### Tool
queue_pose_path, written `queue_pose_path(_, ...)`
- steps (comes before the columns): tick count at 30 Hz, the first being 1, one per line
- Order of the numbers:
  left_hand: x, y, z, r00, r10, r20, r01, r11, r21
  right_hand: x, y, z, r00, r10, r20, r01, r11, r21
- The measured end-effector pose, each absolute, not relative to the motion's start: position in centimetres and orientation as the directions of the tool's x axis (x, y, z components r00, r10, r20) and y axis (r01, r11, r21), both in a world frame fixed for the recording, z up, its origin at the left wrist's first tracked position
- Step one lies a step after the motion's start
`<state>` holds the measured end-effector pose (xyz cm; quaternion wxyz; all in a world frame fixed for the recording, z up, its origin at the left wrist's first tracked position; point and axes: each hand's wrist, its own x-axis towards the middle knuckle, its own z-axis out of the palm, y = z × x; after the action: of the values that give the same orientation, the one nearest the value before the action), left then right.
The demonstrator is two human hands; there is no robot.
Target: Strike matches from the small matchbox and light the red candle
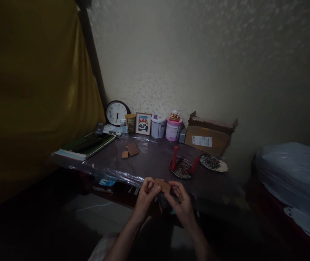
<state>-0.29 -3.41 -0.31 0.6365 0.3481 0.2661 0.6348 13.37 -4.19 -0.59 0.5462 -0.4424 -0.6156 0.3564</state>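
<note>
The left grip (pixel 145 194) pinches the left end of a flat brown piece (pixel 164 186), thumb across its face; the right grip (pixel 180 199) has thumb and fingers closed at its right end. The piece's long axis runs left to right, right end dipping slightly, at the near edge of the surface (pixel 149 159). Beyond, left of the surface's middle, lie a small brown piece (pixel 124 154) and a larger brown piece (pixel 132 148); rightward, a red stick (pixel 174 157) stands upright on a plate (pixel 181 177).
</note>
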Motion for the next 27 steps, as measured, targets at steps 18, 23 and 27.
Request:
queue_pose_path(18,-0.40,-3.34,-0.78,-0.026,0.993,0.116,-0.560,-0.110,0.821,13.61,-4.17,-0.22,-0.020,0.950,0.311,0.077,0.311,-0.947)
queue_pose_path(23,-0.39,-3.54,-0.33,-0.037,0.995,0.089,-0.568,-0.094,0.818,13.84,-3.98,-0.39,-0.004,0.935,0.354,0.090,0.353,-0.931)
queue_pose_path(27,-0.33,-3.64,-0.15,-0.028,0.998,0.055,-0.602,-0.061,0.796,13.82,-3.85,-0.67,0.016,0.919,0.395,0.120,0.390,-0.913)
